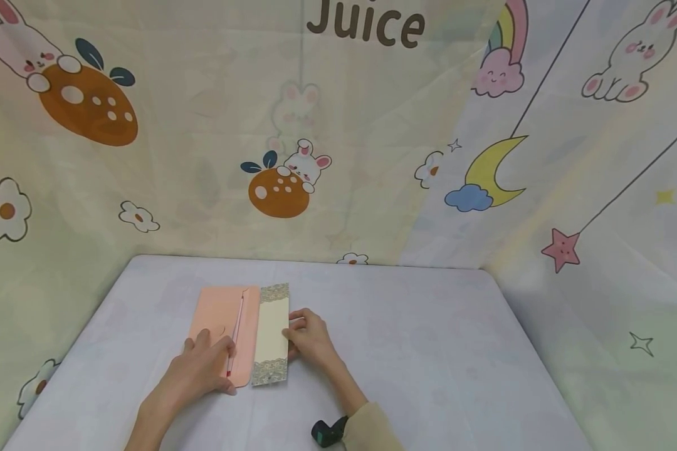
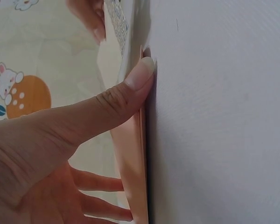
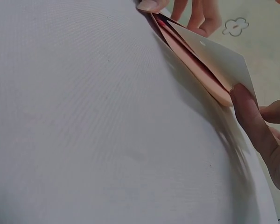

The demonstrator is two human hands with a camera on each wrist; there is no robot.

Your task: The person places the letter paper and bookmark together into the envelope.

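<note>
A pink envelope (image 1: 211, 307) lies on the table, a narrow gap showing near its right side. My left hand (image 1: 200, 363) rests on it, its fingers spread over the top and the thumb at the near edge. In the left wrist view three fingers stretch straight toward the envelope (image 2: 130, 154). My right hand (image 1: 313, 338) pinches the right edge of a cream card (image 1: 272, 329) with patterned bands at both ends. The card's left side lies along the envelope's right side. The right wrist view has the card (image 3: 224, 60) tilted over the slightly gaping envelope (image 3: 191, 60).
The table (image 1: 429, 351) has a pale cloth. Behind and beside it hangs a curtain (image 1: 203, 188) printed with rabbits, flowers and a moon. A small black device (image 1: 327, 432) sits at my right wrist, by the beige sleeve (image 1: 372, 429).
</note>
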